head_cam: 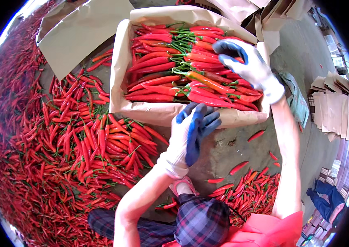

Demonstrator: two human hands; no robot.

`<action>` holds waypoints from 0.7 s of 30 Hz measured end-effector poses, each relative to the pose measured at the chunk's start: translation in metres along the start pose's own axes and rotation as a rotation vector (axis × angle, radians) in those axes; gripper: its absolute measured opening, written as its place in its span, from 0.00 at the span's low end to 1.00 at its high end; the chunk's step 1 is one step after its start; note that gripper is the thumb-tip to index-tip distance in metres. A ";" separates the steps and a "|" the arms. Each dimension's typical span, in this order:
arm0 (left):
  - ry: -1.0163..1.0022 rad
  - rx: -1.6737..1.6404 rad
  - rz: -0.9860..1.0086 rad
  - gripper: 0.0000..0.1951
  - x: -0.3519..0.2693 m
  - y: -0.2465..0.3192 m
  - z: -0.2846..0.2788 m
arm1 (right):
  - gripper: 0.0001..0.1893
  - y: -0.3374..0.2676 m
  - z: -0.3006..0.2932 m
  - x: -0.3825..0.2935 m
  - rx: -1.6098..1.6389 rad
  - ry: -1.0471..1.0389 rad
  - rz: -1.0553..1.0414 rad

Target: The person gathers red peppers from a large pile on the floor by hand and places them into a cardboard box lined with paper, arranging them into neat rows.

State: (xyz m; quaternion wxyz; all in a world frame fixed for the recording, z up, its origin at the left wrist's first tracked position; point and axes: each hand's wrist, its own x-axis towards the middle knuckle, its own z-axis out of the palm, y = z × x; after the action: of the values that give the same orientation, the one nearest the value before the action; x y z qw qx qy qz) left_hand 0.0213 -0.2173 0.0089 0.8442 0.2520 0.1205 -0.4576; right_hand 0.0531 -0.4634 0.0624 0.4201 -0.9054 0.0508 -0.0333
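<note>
A box lined with brown paper (149, 108) stands before me, filled with red chili peppers (159, 63) laid in rows, their green stems meeting along the middle. One orange chili pepper (207, 81) lies on top. My left hand (193, 126), in a white glove with blue coating, is at the near paper edge, fingers apart, with no pepper seen in it. Above the right part of the rows is my right hand (239, 61), gloved alike, its thumb and fingers curved apart around a gap; peppers show through the gap.
Loose chili peppers (69, 145) cover the floor at left, and a smaller pile (251, 188) lies near my right forearm. Brown paper sheets (82, 34) lie beyond the box's left side. More folded paper (333, 108) and a greenish cloth (295, 95) are at right. Another person's legs (327, 194) show far right.
</note>
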 end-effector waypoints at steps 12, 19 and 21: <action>-0.120 2.236 1.045 0.18 0.020 0.043 -0.002 | 0.21 0.015 0.060 -0.063 -0.747 0.163 -0.364; -0.185 2.001 1.309 0.17 0.015 0.046 -0.018 | 0.21 0.021 0.041 -0.087 -0.606 0.204 -0.204; -0.217 1.933 1.426 0.17 0.014 0.045 -0.014 | 0.20 0.016 0.044 -0.091 -0.744 0.102 -0.240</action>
State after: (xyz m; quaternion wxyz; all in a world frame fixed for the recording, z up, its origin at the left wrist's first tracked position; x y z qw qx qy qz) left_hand 0.0668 -0.1995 0.0054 0.3752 0.7502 -0.5097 0.1915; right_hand -0.0333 -0.4290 0.0203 0.0535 -0.9925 -0.0258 -0.1065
